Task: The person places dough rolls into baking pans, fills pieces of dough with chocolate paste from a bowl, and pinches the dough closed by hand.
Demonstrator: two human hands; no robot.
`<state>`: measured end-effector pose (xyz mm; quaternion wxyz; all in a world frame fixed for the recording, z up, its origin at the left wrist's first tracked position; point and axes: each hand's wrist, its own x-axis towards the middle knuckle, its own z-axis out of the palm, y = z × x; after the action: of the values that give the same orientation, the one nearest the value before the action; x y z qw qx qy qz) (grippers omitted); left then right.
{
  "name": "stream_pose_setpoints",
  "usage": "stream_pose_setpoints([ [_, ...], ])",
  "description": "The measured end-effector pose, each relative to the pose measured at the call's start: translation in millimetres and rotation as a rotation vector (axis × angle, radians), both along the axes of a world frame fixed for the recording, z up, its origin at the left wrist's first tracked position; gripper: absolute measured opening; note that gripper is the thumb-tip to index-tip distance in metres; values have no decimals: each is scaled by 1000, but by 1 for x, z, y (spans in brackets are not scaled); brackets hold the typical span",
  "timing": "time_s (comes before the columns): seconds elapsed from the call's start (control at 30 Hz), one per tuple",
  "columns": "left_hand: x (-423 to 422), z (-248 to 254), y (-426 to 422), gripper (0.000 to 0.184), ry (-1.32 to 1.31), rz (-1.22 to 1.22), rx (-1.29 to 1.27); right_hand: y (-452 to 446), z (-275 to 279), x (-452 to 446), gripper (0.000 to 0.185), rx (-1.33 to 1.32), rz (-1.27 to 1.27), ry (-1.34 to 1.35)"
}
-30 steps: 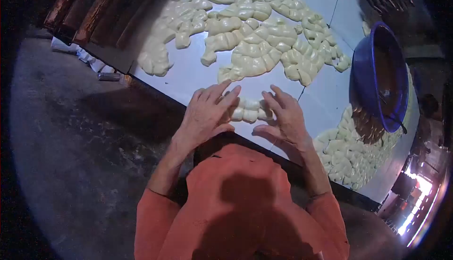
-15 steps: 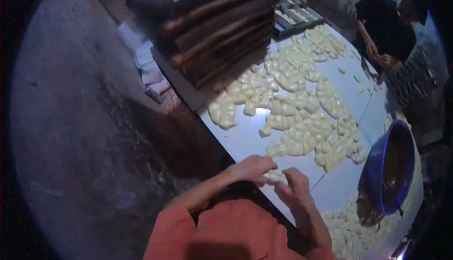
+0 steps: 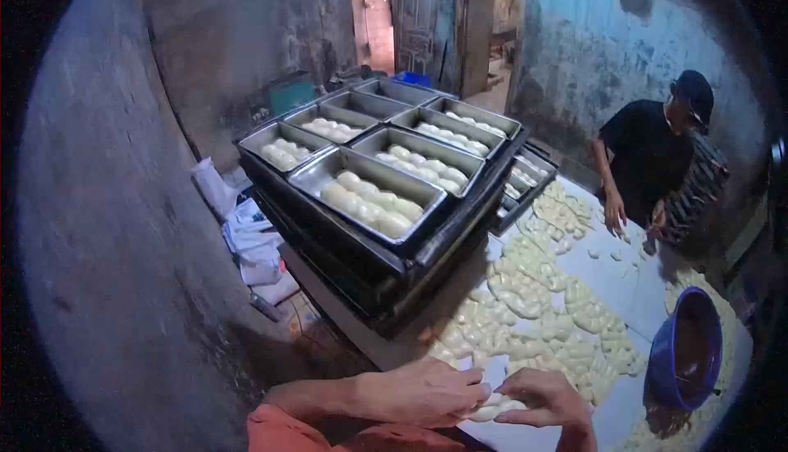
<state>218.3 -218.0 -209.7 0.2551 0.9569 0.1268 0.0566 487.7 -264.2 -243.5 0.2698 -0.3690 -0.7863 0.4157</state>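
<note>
Pinching one end of a dough piece (image 3: 496, 408) in my right hand (image 3: 546, 397) at the counter's (image 3: 513, 436) near edge, left hand (image 3: 428, 392) curled over the other, grip hidden; probably soft, light, slick, so support both ends.

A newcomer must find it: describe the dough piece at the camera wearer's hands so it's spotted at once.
Find the white table spread with pale dough. At its near edge are the wearer's left hand and right hand. The dough piece between them, unlike the dough spread beyond, is being handled.
</note>
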Motion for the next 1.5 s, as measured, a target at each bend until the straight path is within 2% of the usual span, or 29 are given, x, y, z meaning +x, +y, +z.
stream_pose_setpoints([
  [0.03, -19, 27, 10, 24, -31, 39, 41, 15, 21, -18, 39, 108, 20, 40],
  [0.1, -56, 74, 32, 21, 6, 101, 187, 44, 70, -54, 39, 174, -14, -94],
  [0.17, -87, 125, 58, 21, 35, 191, 280, 76, 109, -82, 35, 316, 1, -65],
  [0.23, -116, 159, 100, 28, -77, 253, 430, 122, 145, -116, 36, 538, -15, -34],
  [0.3, -145, 187, 152, 40, -169, 314, 529, 168, 186, -146, 37, 653, -110, -181],
  [0.37, -175, 209, 218, 48, -182, 340, 542, 245, 192, -174, 42, 913, -129, -37],
  [0.43, -197, 226, 268, 55, -103, 477, 500, 304, 204, -201, 42, 779, -181, -40],
  [0.53, -223, 221, 364, 60, -36, 499, 372, 381, 210, -238, 48, 761, -261, -257],
  [0.63, -233, 186, 451, 67, 204, 557, 181, 453, 178, -268, 60, 707, -262, -459],
  [0.7, -228, 152, 478, 66, 385, 598, 213, 488, 144, -276, 66, 541, -138, -579],
  [0.77, -230, 114, 502, 66, 469, 477, 249, 526, 96, -270, 61, 498, -1, -670],
  [0.8, -232, 100, 515, 67, 482, 410, 276, 527, 100, -267, 61, 487, -7, -671],
  [0.87, -227, 110, 503, 66, 492, 426, 256, 512, 118, -266, 51, 389, 83, -718],
  [0.9, -226, 116, 498, 64, 500, 457, 253, 502, 128, -268, 42, 480, 18, -765],
  [0.97, -232, 107, 501, 61, 431, 514, 313, 489, 131, -269, 37, 573, -78, -775],
  [1.03, -229, 106, 495, 62, 366, 512, 594, 489, 129, -280, 37, 610, -68, -936],
  [1.07, -227, 107, 494, 65, 423, 586, 609, 488, 127, -280, 37, 624, -87, -943],
  [1.1, -225, 113, 486, 60, 415, 625, 653, 489, 128, -278, 37, 619, -83, -943],
  [1.17, -221, 128, 476, 59, 478, 664, 545, 493, 135, -271, 34, 757, -132, -737],
  [1.23, -227, 120, 490, 63, 488, 629, 447, 486, 148, -269, 22, 732, -147, -859],
  [1.3, -232, 119, 494, 66, 497, 581, 347, 497, 135, -262, 19, 681, -125, -925],
  [1.4, -241, 132, 481, 74, 250, 722, -125, 481, 147, -253, 18, 675, -98, -876],
  [1.43, -232, 149, 459, 69, 258, 774, -61, 474, 153, -246, 17, 701, -110, -847],
  [1.47, -247, 149, 469, 66, 251, 643, 196, 471, 161, -233, 17, 802, -109, -792],
  [1.5, -245, 165, 447, 62, 265, 706, 317, 467, 170, -217, 17, 898, -111, -740],
])
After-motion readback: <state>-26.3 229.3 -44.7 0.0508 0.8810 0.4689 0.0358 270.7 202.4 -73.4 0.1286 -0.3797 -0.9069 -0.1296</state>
